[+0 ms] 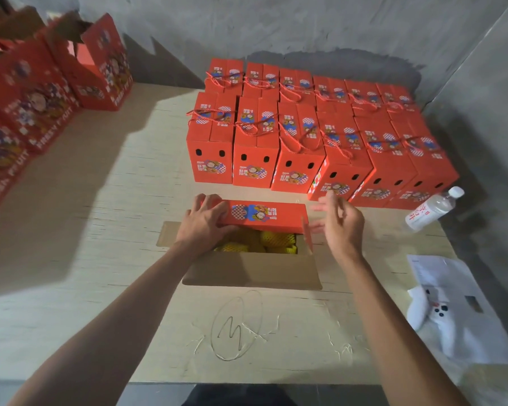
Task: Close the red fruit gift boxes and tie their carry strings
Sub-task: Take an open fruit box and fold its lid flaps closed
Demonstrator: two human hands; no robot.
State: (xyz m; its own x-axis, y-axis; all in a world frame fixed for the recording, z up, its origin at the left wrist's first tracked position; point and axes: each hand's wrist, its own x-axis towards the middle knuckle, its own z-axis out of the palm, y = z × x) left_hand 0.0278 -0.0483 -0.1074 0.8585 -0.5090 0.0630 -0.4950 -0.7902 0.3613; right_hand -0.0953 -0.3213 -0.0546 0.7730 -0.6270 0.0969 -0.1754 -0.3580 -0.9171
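Red printed cardboard gift boxes at the upper right of the frame have a smooth, matt-to-satin coated outside, while the open box at centre shows raw brown matt card on its near flap and yellow foam-net fruit sleeves inside. The pale plywood tabletop is matt, grainy and scratched. At right are a clear glossy plastic bottle, white paper sheets and a white cloth glove.
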